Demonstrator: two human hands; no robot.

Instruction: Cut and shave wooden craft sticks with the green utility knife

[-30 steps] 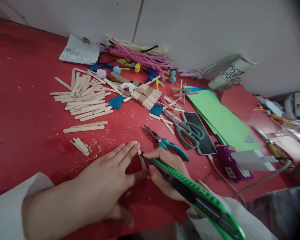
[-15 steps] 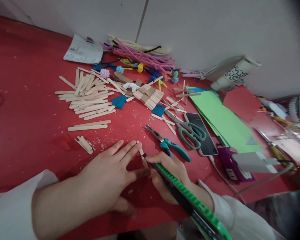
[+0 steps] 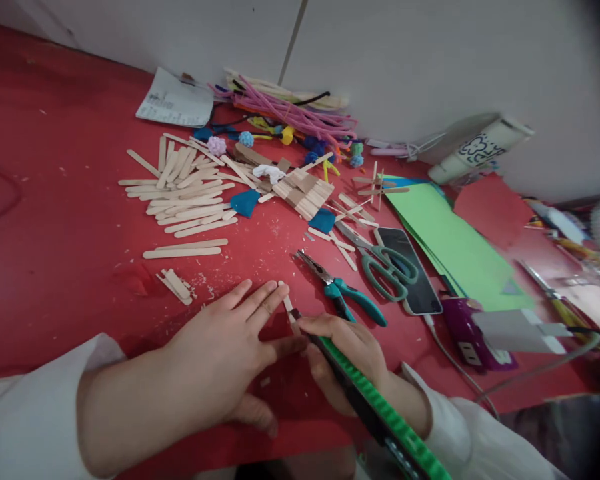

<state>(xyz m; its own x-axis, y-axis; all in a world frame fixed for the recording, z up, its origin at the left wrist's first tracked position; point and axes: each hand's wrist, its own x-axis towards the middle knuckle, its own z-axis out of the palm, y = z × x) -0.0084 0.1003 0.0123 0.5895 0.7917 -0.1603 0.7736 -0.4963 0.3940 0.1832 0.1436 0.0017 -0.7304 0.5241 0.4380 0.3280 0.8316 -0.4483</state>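
Observation:
My right hand (image 3: 347, 350) is wrapped round a green and black utility knife (image 3: 375, 407), its tip down on a short wooden craft stick (image 3: 287, 303). Fingers spread, my left hand (image 3: 240, 347) lies on the table and presses the same stick with its fingertips; part of the stick is hidden under the hands. Teal-handled pliers (image 3: 337, 288) lie just beyond my right hand. Some short cut stick pieces (image 3: 175, 287) rest beyond my left hand, with wood crumbs scattered around.
Many craft sticks (image 3: 185, 193) are heaped at the back left, with pink pipe cleaners (image 3: 295, 113) behind. Green scissors (image 3: 390, 270) overlap a phone (image 3: 410, 287). Green paper (image 3: 460, 247), a purple charger block (image 3: 475, 333) and a pale tube (image 3: 480, 148) are at the right.
The whole scene has shifted slightly right in view. Both hands keep nearly the same place on the stick, the knife still in my right hand.

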